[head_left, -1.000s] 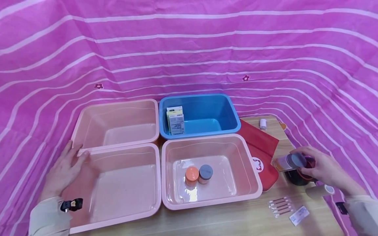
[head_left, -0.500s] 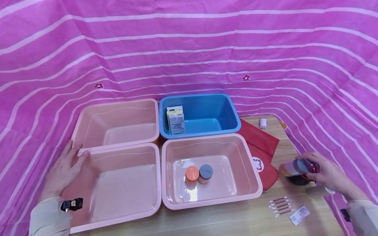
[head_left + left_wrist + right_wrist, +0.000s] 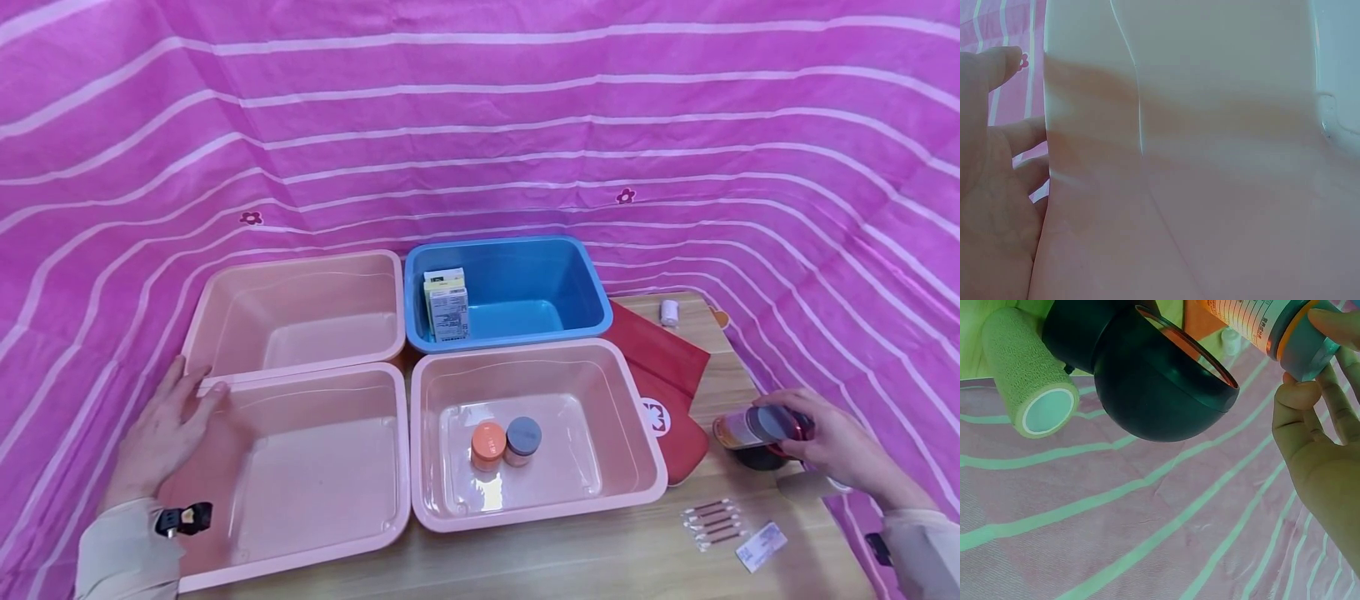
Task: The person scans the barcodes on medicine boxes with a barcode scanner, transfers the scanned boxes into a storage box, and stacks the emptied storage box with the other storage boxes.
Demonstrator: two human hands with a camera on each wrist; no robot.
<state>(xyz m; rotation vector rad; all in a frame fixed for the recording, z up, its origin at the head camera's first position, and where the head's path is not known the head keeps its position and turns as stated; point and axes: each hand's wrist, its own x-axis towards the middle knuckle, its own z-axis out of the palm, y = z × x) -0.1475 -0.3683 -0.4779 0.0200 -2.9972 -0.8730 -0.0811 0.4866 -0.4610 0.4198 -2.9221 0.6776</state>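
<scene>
My right hand (image 3: pixel 836 437) grips the cap end of a grey-capped bottle (image 3: pixel 738 428) with a printed label, holding it tilted over the table's right side. In the right wrist view, the thumb and fingers close around the grey cap (image 3: pixel 1307 347). Just beneath and beside the bottle is a black rounded object (image 3: pixel 1160 387) with a reddish inner rim, partly hidden from the head view. A beige textured roll (image 3: pixel 1029 378) with a white core lies close by. My left hand (image 3: pixel 161 433) rests at the left rim of the front left pink bin (image 3: pixel 322 467), fingers loosely extended outside its wall.
An orange-lidded jar (image 3: pixel 488 444) and a grey-lidded jar (image 3: pixel 522 440) stand in the front right pink bin (image 3: pixel 637 492). Boxes (image 3: pixel 448 315) stand in the blue bin (image 3: pixel 517 318). Right of these lie a red pouch (image 3: pixel 660 367), white roll (image 3: pixel 669 313), cotton swabs (image 3: pixel 712 523) and small packet (image 3: pixel 761 547).
My right hand has moved slightly right and down with the bottle, closer over the black object, then nearly stopped. My left hand has stayed in place.
</scene>
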